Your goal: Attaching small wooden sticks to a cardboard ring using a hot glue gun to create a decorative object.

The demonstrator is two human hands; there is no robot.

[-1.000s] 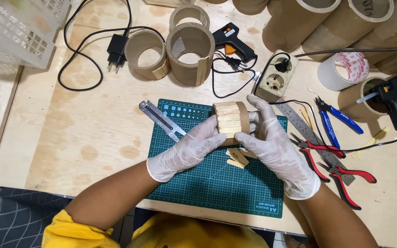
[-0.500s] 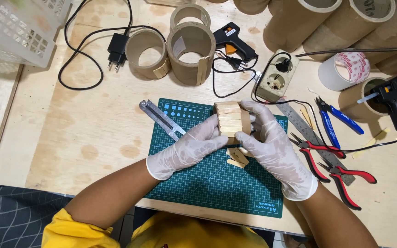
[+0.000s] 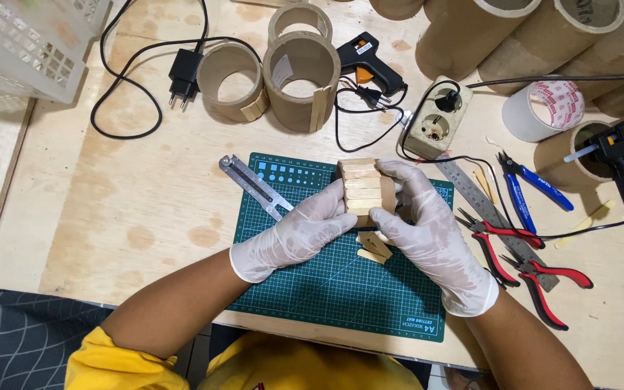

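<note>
Cardboard ring clad in wooden sticks (image 3: 361,186): held just above the green cutting mat (image 3: 326,289), near its upper edge, between both gloved hands. Against the earlier views it sits turned a little, the row of pale flat sticks now facing up and leftward; the hands keep much the same place, so the work reads as pressing or seating sticks, cladding partly done. Bare brown cardboard shows at the ring's right side.

Left hand (image 3: 294,235): white glove, fingers closed on the ring's left face.
Right hand (image 3: 424,231): white glove, wrapped round the right side.

Loose stick offcuts (image 3: 373,247): on the mat, just below the ring.
Metal tool (image 3: 254,186): at the mat's upper-left corner.
Steel ruler (image 3: 471,195), red-handled pliers (image 3: 536,278): right of the mat.
Cardboard tubes (image 3: 301,79), black glue gun (image 3: 366,58): further back.
</note>
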